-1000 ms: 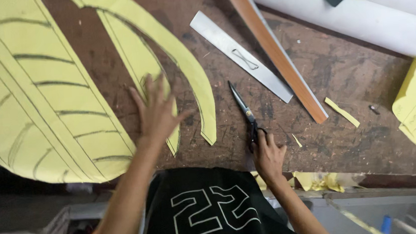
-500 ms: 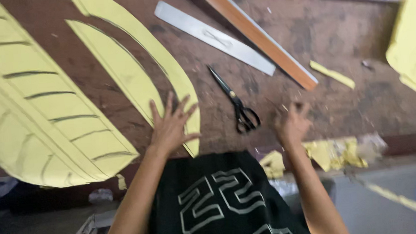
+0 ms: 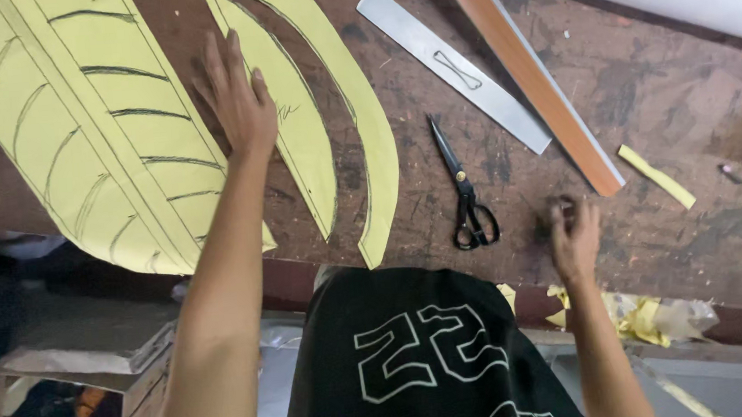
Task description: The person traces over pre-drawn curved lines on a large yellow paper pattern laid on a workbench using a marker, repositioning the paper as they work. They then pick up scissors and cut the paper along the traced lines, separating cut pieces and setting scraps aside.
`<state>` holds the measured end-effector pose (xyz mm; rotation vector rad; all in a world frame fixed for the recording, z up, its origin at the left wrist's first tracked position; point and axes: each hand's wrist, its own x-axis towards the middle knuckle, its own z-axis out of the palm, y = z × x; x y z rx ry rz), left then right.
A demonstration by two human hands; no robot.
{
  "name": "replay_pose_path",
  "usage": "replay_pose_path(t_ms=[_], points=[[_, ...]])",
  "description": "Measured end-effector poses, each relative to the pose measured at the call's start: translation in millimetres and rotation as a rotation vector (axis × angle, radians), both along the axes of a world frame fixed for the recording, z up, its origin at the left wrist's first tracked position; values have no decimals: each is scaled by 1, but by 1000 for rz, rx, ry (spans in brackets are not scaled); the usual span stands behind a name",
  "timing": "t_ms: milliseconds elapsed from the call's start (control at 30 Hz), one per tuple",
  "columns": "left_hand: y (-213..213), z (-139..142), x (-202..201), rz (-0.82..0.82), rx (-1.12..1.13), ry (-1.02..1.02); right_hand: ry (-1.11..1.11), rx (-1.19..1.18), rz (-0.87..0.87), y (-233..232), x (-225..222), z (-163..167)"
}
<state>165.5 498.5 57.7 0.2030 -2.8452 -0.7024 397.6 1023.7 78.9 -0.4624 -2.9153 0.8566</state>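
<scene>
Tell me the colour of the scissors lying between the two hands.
The scissors are black, blades and handles alike, lying on the worn brown table; the head view shows them.

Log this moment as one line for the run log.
left hand: flat on yellow paper strip | right hand: on table, fingers curled | scissors: lying untouched between hands

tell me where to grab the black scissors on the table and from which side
Take the scissors by the two black finger loops at the end nearest the table edge, coming in from that near edge. They lie flat and closed, the blades pointing away towards the metal ruler, so the loops are the closest, blunt part. The right hand is nearer to them than the left hand, which rests flat on yellow paper cutouts.
</scene>
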Motion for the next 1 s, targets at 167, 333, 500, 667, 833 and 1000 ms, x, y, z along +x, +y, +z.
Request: replay_pose_path(t_ms=[167,333,500,667,833,1000], points=[[-5,-10,-48,2,-134,-90,-47,108,74,-29,-17,8],[14,-7,-72,-179,-214,-100,-80,-52,91,-12,-24,8],[41,1,-74,-227,-13,-164,-9,16,-132,22,-9,5],[38,-19,-73,-100,-12,-357,-69,-7,-288,25,-5,14],[36,-33,-68,-233,98,-119,-44,20,-317,23,-1,3],[84,-52,-104,1,376,-435,62,115,-595,111,-22,-30]])
